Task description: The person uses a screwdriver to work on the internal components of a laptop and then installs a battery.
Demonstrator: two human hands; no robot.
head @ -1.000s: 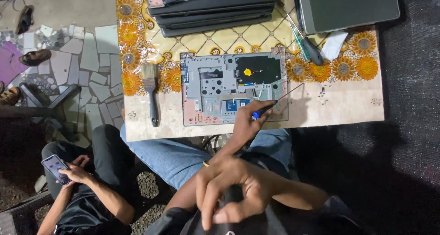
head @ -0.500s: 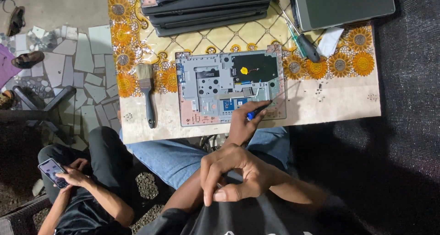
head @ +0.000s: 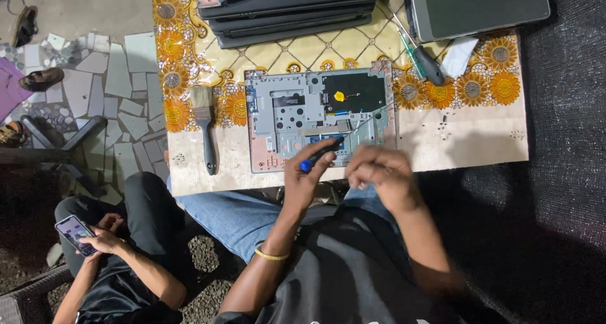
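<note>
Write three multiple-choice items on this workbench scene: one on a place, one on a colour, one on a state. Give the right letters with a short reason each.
1. Where does the brush lie?
A. Left of the opened laptop
B. On the stack of closed laptops
C. On the floor

2. What colour is the handle end of the screwdriver in the left hand?
A. Red
B. Blue
C. Yellow

3. What state is the right hand in?
A. Flat on the table
B. Holding a phone
C. Fingers curled, over the laptop's near edge

Answers: 1 A, the brush rests on the flowered cloth beside the laptop's left side. 2 B, a blue tip shows at the fingers. 3 C, it hovers curled there; whether it holds anything cannot be told.
</note>
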